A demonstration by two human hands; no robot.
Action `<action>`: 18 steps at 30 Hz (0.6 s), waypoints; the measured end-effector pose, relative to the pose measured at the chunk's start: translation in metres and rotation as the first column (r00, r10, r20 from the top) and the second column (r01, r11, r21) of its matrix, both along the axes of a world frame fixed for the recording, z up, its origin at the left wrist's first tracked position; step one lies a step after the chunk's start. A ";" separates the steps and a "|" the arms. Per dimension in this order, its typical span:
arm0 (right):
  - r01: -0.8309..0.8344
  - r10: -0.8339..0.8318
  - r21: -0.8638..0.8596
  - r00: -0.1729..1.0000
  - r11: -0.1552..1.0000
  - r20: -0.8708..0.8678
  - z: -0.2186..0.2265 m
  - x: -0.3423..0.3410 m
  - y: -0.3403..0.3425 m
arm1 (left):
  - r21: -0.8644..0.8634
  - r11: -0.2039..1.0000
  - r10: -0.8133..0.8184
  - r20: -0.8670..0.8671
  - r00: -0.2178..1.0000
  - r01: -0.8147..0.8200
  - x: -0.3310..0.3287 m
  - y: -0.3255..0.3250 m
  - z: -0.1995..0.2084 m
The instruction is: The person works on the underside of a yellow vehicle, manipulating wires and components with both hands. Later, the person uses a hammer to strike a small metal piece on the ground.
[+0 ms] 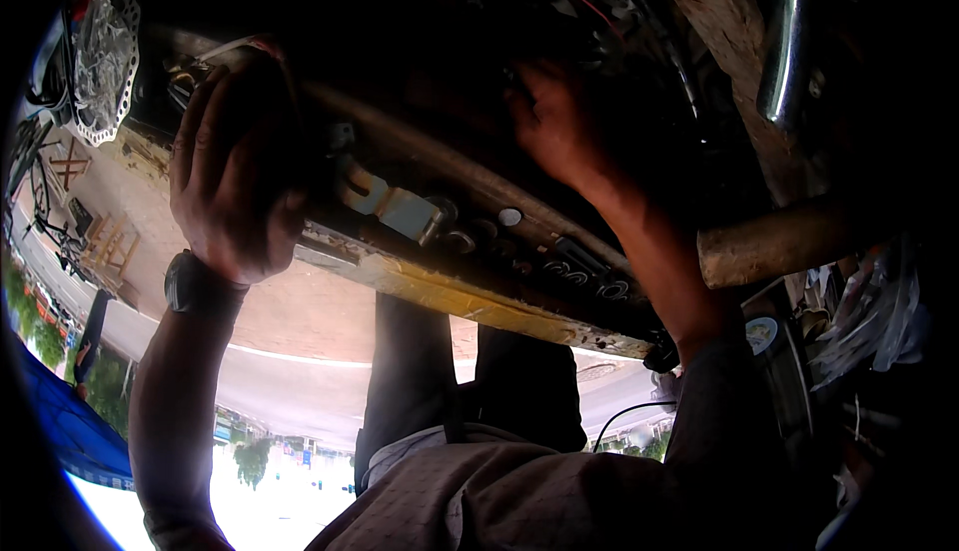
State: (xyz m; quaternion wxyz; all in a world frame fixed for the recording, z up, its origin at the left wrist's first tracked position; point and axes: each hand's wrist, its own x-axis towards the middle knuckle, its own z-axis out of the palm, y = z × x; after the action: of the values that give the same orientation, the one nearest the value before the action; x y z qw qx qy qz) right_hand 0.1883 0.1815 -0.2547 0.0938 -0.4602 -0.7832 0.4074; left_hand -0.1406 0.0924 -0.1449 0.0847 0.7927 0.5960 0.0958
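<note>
At the far left, a perforated metal disc (105,66) in clear plastic hangs beside the parts tray (430,286), whose yellow, worn front edge slants down to the right. Left hand (235,171) lies over the tray's left end, fingers extended and slightly bent; grip cannot be told, undersides hidden. Centre: pale metal bracket (390,209), round disc (511,217) and metal rings (564,271) lie loose in the tray. Right hand (554,116) is beyond them in shadow, fingers curled; contents, if any, cannot be told. Progress, judged: work under way, no visible part fitted to another; what remains is unreadable in the dark. Room: a gap over the loose parts separates left hand and right forearm. At right, a wooden post (769,246) sits just beside that forearm, limiting sideways movement; plastic bags (874,316) lie farther out.
</note>
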 end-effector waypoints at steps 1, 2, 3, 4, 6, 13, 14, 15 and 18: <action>-0.005 0.004 0.030 1.000 1.000 0.024 0.000 0.000 -0.003 | -0.003 1.000 0.001 0.003 1.000 -0.001 0.001 0.001 0.000; -0.011 0.008 0.060 0.999 0.998 0.048 -0.002 0.001 -0.006 | -0.007 1.000 0.002 0.006 1.000 -0.002 0.002 0.002 0.001; -0.018 0.011 0.089 0.997 0.996 0.071 -0.002 0.001 -0.009 | -0.010 1.000 0.004 0.009 1.000 -0.004 0.003 0.003 0.001; -0.013 0.011 0.065 0.999 0.998 0.031 0.000 0.001 -0.007 | -0.009 1.000 0.002 0.010 1.000 -0.002 0.003 0.003 0.001; -0.009 0.006 0.066 0.999 0.998 0.040 -0.003 0.001 -0.009 | -0.007 1.000 -0.001 0.014 1.000 0.001 0.003 0.002 0.001; 0.195 -0.128 -0.563 0.979 0.803 0.158 0.008 -0.006 0.034 | -0.038 0.999 0.002 -0.025 1.000 -0.003 0.000 -0.004 0.005; 0.234 -0.218 -0.455 0.972 0.859 0.088 -0.007 -0.005 0.033 | -0.043 0.999 -0.001 -0.026 1.000 -0.001 0.000 -0.002 0.006; 0.260 -0.234 -0.425 0.966 0.867 0.115 -0.017 -0.002 0.042 | -0.049 0.999 -0.002 -0.029 1.000 0.001 0.000 -0.001 0.006; 0.195 -0.121 -0.231 0.947 0.953 0.299 -0.049 0.030 0.073 | -0.003 1.000 -0.018 0.031 0.999 0.018 0.006 0.011 -0.002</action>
State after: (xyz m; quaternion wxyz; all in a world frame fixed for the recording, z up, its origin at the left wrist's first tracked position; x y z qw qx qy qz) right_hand 0.2181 0.2549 -0.3032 -0.0461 -0.5834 -0.6893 0.4271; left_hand -0.1342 0.1039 -0.1469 0.0962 0.7963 0.5877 0.1063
